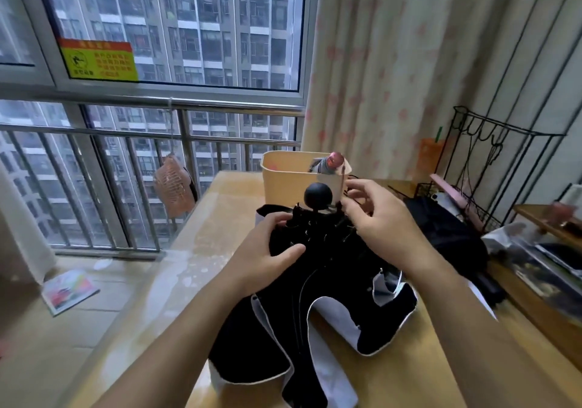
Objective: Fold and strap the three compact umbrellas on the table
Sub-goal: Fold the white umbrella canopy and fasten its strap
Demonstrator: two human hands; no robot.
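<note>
Head view. Both bare forearms reach in from the lower edge and converge over the counter [204, 250]. The black umbrella [277, 329] lies on the counter along the line of sight. Its round ball handle [318, 196] is at the far end, and its loose canopy, black outside with a pale lining, is spread in folds toward the near edge. The left hand [267, 250] is palm-down on the canopy just short of the handle, wrist roughly straight. Its fingers [278, 218] are curled over the far side of the gathered fabric, and the thumb lies across the near side, so the bundle is gripped between them. The right hand [381, 222] comes in from the right, a little higher, with the back of the hand toward the camera. Its fingers [357, 192] are bent in close with a narrow gap, and the tips are at the rib ends just right of the ball handle. This area is motion-blurred, so I cannot tell whether they close on a rib, a strap or fabric. Behind the handle a cream bin [293, 181] stands on the counter with a red-topped can [329, 163] inside it. To the right of the right hand lies a black bundle [450, 234], which I cannot identify.
</note>
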